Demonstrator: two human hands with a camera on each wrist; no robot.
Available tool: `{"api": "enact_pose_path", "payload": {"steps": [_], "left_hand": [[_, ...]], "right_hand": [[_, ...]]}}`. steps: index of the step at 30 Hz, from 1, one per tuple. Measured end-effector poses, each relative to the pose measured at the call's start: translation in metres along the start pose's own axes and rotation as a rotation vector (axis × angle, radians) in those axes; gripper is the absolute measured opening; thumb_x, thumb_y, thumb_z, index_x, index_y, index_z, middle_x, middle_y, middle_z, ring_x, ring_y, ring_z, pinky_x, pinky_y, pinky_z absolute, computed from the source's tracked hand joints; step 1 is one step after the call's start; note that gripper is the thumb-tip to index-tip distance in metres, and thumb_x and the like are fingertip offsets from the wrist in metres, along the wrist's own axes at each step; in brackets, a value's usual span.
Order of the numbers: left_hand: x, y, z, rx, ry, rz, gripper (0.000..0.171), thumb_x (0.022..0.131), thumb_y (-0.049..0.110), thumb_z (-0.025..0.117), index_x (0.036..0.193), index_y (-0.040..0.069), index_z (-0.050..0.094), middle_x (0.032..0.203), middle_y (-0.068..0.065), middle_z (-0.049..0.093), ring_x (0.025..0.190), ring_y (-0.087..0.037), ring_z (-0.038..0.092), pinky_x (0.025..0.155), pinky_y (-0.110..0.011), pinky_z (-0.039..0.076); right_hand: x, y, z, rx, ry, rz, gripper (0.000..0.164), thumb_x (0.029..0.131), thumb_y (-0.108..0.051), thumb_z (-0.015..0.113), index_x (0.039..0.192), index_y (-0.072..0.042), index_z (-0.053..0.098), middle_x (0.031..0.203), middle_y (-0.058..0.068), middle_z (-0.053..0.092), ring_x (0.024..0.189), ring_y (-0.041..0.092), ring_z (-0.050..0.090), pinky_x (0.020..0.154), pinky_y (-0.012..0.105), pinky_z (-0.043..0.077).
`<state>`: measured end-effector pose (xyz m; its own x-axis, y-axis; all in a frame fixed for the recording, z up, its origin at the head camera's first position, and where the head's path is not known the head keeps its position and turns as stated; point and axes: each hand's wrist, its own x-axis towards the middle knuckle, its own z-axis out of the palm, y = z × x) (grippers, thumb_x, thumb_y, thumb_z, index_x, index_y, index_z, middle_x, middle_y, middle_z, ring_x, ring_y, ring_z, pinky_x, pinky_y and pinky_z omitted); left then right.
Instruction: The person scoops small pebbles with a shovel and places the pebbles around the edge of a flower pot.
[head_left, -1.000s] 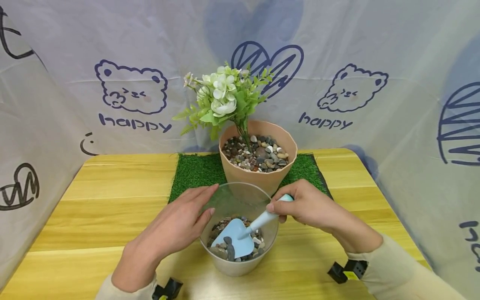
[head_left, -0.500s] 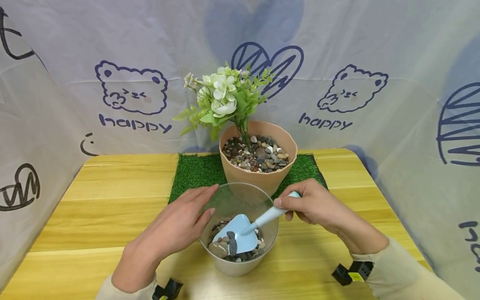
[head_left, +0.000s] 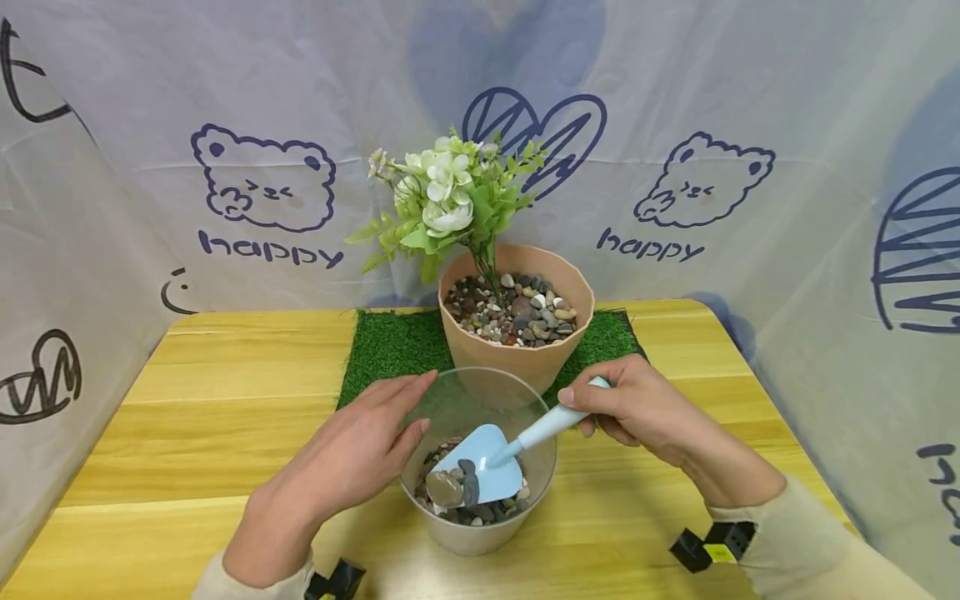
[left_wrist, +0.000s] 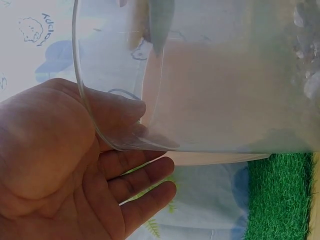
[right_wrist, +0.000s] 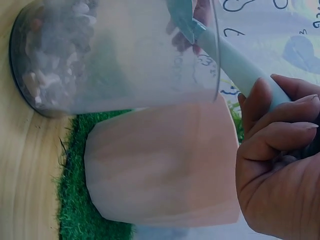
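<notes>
- The right hand (head_left: 641, 410) grips the handle of a light blue scoop (head_left: 501, 475), with its fingers curled round it.
- The scoop is tilted, with its handle going up over the rim on the right and its flat part down inside a see-through tub (head_left: 480, 537).
- Some stones (head_left: 446, 487) sit on the scoop, by its front edge: one big brownish one and a few dark grey ones.
- More stones (right_wrist: 55, 65) lie at the bottom of the tub, and the right wrist view shows the scoop up near the rim, well apart from them.
- The left hand (head_left: 360, 446) is at the left side of the tub, by the rim, with its fingers loose and nearly straight.
- The tub stands upright on the yellow wooden tabletop (head_left: 240, 375), just in front of a peach pot (head_left: 510, 362).
- The pot stands on a green grassy mat (head_left: 390, 346) and has lots of little pebbles (head_left: 536, 312) in it, grey, brown and white.
- White flowers (head_left: 450, 179) with green leaves stick up out of the pebbles and lean to the left.
- Behind it all hangs a pale cloth (head_left: 337, 58) with bears, hearts and the word "happy" on it.
</notes>
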<state>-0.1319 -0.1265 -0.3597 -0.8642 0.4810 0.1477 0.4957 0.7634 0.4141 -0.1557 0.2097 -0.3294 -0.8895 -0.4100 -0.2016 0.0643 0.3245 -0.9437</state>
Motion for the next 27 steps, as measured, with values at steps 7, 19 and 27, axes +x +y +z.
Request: {"api": "enact_pose_path", "payload": {"steps": [7,19,27], "left_hand": [[0.001,0.0,-0.001,0.003,0.0,0.002,0.06,0.109,0.025,0.059,0.164,0.011,0.039,0.16,-0.013,0.051,0.147,-0.034,0.049,0.122,-0.056,0.042],[0.0,0.001,0.001,0.008,0.0,-0.003,0.06,0.108,0.024,0.06,0.164,0.012,0.04,0.159,-0.012,0.052,0.146,-0.033,0.05,0.122,-0.056,0.043],[0.0,0.0,0.001,0.006,0.006,0.0,0.06,0.108,0.024,0.061,0.163,0.01,0.041,0.159,-0.013,0.052,0.146,-0.033,0.05,0.122,-0.056,0.042]], "right_hand": [[-0.004,-0.005,-0.009,0.026,0.072,-0.009,0.024,0.101,-0.017,0.069,0.092,0.004,0.076,0.062,0.004,0.066,0.037,0.005,0.034,0.036,0.018,0.029],[-0.013,-0.014,-0.027,0.086,0.172,-0.004,0.03,0.105,-0.026,0.067,0.084,-0.006,0.073,0.062,-0.001,0.065,0.038,0.008,0.042,0.034,0.024,0.035],[-0.011,-0.031,-0.067,0.22,0.361,-0.067,0.025,0.105,-0.022,0.068,0.087,-0.01,0.08,0.061,-0.001,0.066,0.041,0.006,0.047,0.036,0.018,0.04]]}}
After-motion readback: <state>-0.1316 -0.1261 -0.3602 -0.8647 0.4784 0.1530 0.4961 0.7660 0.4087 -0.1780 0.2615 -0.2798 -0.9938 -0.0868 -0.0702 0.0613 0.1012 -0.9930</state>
